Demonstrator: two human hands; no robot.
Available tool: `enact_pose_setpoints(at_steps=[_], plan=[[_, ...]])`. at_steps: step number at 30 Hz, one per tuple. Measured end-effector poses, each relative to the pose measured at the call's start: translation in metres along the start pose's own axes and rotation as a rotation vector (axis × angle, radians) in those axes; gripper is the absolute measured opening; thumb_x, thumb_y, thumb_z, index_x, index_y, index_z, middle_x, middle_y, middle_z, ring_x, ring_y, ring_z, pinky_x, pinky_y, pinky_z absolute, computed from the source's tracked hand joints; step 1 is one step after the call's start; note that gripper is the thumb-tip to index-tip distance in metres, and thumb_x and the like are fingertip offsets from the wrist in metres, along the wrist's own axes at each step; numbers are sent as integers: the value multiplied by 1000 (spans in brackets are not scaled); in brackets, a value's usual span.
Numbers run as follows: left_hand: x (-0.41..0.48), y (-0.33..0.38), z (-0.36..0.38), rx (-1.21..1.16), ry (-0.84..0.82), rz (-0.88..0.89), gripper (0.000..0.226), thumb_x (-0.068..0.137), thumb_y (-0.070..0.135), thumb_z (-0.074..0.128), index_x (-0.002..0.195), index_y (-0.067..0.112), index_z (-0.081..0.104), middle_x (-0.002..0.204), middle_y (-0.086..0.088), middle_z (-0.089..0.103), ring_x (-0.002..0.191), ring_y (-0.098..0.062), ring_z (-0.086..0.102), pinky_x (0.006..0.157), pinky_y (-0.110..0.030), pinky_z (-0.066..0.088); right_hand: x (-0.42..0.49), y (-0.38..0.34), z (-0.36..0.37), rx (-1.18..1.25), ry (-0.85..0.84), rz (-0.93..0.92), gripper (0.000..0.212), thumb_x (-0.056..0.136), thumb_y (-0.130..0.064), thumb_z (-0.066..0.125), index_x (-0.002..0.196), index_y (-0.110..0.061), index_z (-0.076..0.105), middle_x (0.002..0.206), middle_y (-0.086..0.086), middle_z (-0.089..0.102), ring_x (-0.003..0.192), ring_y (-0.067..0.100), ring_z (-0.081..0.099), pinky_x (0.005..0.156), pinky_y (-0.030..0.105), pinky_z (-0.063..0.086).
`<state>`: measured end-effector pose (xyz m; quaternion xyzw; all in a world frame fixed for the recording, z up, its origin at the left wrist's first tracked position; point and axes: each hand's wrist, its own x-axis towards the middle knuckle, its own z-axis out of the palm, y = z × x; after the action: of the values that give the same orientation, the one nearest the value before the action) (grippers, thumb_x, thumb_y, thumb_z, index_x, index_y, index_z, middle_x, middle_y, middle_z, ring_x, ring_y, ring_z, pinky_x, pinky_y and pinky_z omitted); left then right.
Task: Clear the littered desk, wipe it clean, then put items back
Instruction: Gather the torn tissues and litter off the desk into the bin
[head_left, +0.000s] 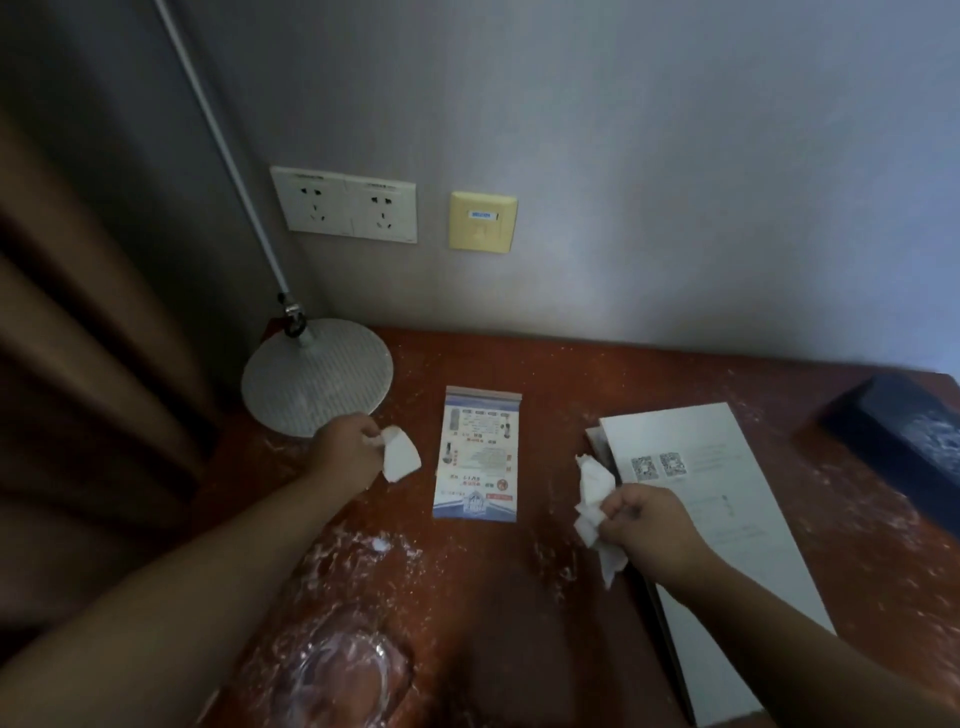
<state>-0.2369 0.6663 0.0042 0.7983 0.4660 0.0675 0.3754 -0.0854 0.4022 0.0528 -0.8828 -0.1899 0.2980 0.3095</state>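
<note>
The reddish-brown desk (519, 597) is dusted with white crumbs and smears. My left hand (347, 451) pinches a small white paper scrap (400, 457) just in front of the lamp base. My right hand (644, 525) grips a crumpled bunch of white tissue (595, 499) at the left edge of a white booklet (727, 519). Between my hands a printed leaflet (478, 454) lies flat on the desk. A tiny white scrap (381, 544) sits on the desk under my left forearm.
A round white lamp base (317, 376) with its slanted pole stands at the back left. A dark blue box (904, 431) sits at the right edge. A clear glass ashtray (343, 675) lies near the front. Wall sockets (345, 203) hang above; a brown curtain (78, 364) on the left.
</note>
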Motion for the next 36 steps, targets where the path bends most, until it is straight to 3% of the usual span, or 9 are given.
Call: enact_pose_setpoints(at_steps=[3, 6, 10, 12, 15, 20, 29, 32, 36], plan=[[-22, -13, -24, -96, -23, -79, 12, 86, -3, 56, 78, 5, 52, 83, -10, 53, 82, -24, 52, 68, -30, 41, -4, -8, 20, 12, -38, -70, 31, 73, 10, 64, 57, -16, 58, 58, 2, 56, 53, 14, 53, 46, 17, 43], [-47, -34, -30, -143, 16, -141, 25, 83, -6, 55, 65, 10, 48, 67, -5, 50, 77, -21, 50, 56, -25, 36, -6, -15, 42, 19, -134, -114, 29, 75, 11, 62, 59, -13, 58, 58, 2, 56, 53, 14, 52, 42, 14, 41], [-72, -51, -31, -134, 91, -174, 25, 84, 8, 63, 65, 15, 49, 72, -5, 56, 74, -23, 56, 58, -28, 44, -9, -22, 67, -20, -174, -138, 30, 77, 9, 62, 59, -14, 58, 88, 5, 63, 85, 24, 59, 48, 15, 42], [-80, -55, -31, -81, 96, -157, 25, 84, 13, 64, 65, 17, 50, 76, -6, 59, 75, -26, 59, 62, -33, 49, -13, -25, 71, -118, -100, -171, 28, 77, 6, 63, 61, -17, 57, 102, 4, 59, 95, 25, 57, 48, 8, 38], [-88, -52, -35, 0, 133, -81, 29, 84, 14, 65, 62, 20, 48, 72, -1, 56, 75, -23, 57, 59, -29, 44, -20, -24, 66, -204, -1, -234, 29, 76, 2, 65, 61, -20, 54, 98, 5, 58, 81, 27, 59, 47, 11, 38], [-94, -27, -22, 76, 172, 70, 13, 82, 9, 65, 74, 12, 56, 84, -5, 56, 79, -21, 53, 63, -25, 36, -34, 4, 32, -298, 244, -221, 9, 76, 4, 63, 75, -5, 65, 103, 15, 59, 89, 31, 58, 71, 20, 37], [-136, 60, 30, 131, 175, 384, 7, 75, -4, 64, 82, -2, 66, 91, -17, 62, 83, -33, 59, 64, -26, 37, -69, 77, -65, -262, 455, -109, 4, 78, -3, 66, 78, -7, 66, 93, 10, 58, 84, 24, 56, 65, 16, 30], [-162, 98, 57, 176, 153, 442, 14, 78, -3, 60, 90, -2, 67, 100, -19, 64, 92, -35, 59, 74, -30, 44, -90, 112, -95, -226, 486, -89, 8, 78, -8, 68, 76, -14, 63, 89, 4, 53, 90, 27, 59, 69, 17, 32], [-210, 161, 116, 178, 80, 508, 18, 83, 0, 56, 97, 0, 68, 103, -18, 65, 90, -33, 59, 72, -29, 44, -135, 174, -144, -246, 537, 3, 17, 86, -15, 64, 100, -6, 64, 106, 9, 58, 100, 26, 58, 76, 19, 36]])
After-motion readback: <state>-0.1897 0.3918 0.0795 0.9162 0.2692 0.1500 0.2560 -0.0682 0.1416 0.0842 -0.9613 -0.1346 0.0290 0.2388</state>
